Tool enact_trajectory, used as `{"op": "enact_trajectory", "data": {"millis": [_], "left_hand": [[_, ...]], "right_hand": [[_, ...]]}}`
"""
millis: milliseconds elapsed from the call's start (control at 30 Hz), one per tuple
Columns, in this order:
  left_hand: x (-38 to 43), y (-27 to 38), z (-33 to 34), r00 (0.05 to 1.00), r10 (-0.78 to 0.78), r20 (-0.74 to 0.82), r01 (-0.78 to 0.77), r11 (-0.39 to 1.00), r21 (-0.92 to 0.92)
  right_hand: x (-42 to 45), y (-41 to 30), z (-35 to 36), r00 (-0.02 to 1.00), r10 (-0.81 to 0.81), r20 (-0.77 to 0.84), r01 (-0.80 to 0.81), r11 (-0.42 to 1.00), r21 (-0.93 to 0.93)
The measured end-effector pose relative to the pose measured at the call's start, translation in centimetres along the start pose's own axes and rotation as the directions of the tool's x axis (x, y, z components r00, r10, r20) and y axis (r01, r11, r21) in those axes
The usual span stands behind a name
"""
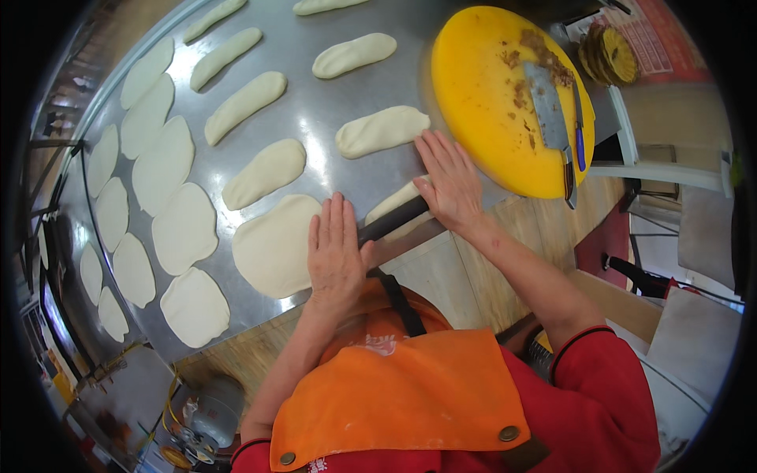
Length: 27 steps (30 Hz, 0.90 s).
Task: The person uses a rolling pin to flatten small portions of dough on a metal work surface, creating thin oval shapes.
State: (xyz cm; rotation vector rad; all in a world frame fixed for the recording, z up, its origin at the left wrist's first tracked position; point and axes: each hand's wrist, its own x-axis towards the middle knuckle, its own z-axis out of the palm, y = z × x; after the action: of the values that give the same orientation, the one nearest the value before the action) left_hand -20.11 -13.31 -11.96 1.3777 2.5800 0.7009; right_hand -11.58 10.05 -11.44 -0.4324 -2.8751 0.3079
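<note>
My left hand [337, 251] lies flat, fingers together, over the left end of a dark rolling pin [393, 221] and beside the right edge of a wide flattened dough piece [278, 248]. Under the pin's right end rests my right hand [450, 180], palm down with the fingers stretched out. Partly hidden by the pin and that hand is a dough piece [396, 201] near the table's front edge. Just above my right fingertips sits an oblong dough piece [383, 131]. Another flattened oblong [264, 174] lies beyond the wide one.
Thin dough sheets [184, 227] and more oblong pieces [245, 107] cover parts of the metal table [307, 177]. At the right, a round yellow cutting board [479, 106] holds a cleaver [545, 106], a blue-handled knife [580, 139] and brown crumbs.
</note>
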Motion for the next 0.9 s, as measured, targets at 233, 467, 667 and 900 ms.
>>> {"op": "enact_trajectory", "data": {"millis": [233,467,667,900], "left_hand": [[2.1,-1.0,0.0,0.999,-0.010,-0.040,0.011,0.999,0.046],[3.8,-1.9,0.3,0.993,-0.091,-0.075,0.096,0.993,0.066],[6.2,-2.9,0.0,0.971,-0.153,-0.183,0.183,0.970,0.157],[1.0,2.0,1.4,0.979,-0.155,-0.132,0.182,0.958,0.224]], "right_hand": [[2.3,0.2,0.4,1.000,0.018,0.010,-0.019,1.000,0.005],[4.4,0.7,0.9,1.000,-0.001,-0.005,0.002,0.997,0.080],[7.3,1.2,1.8,0.998,-0.028,-0.049,0.034,0.992,0.125],[1.6,2.0,1.0,0.980,-0.176,-0.093,0.187,0.974,0.125]]}}
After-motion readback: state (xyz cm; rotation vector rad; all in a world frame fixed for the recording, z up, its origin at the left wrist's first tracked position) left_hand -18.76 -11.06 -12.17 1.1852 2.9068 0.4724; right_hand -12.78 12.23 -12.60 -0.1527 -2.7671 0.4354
